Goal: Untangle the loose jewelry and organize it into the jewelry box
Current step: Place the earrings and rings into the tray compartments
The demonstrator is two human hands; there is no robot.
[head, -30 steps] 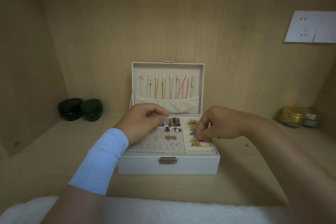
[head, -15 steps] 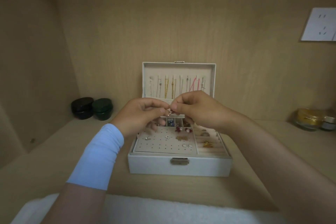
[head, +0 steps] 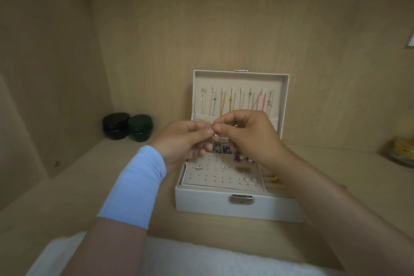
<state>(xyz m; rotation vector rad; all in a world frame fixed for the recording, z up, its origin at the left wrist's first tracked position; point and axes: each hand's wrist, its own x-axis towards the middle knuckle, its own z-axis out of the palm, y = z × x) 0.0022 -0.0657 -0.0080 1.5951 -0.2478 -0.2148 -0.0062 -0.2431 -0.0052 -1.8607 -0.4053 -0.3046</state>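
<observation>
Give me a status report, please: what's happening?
Left hand, right hand pinch one small silver piece above open jewelry box. Necklaces hang in lid, earrings sit on pegboard. Nothing blocks.

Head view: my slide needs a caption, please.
Left hand and right hand pinch a small jewelry piece over the open jewelry box.

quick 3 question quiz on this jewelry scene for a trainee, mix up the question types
1. True or false: the box has its lid shut.
2. Where do the left hand and right hand pinch the small piece? A) above the box B) on the table left of the box C) inside a jar
3. How many dark jars stand left of the box?
Key: 1 false, the lid stands open. 2 A. 3 two.
</observation>
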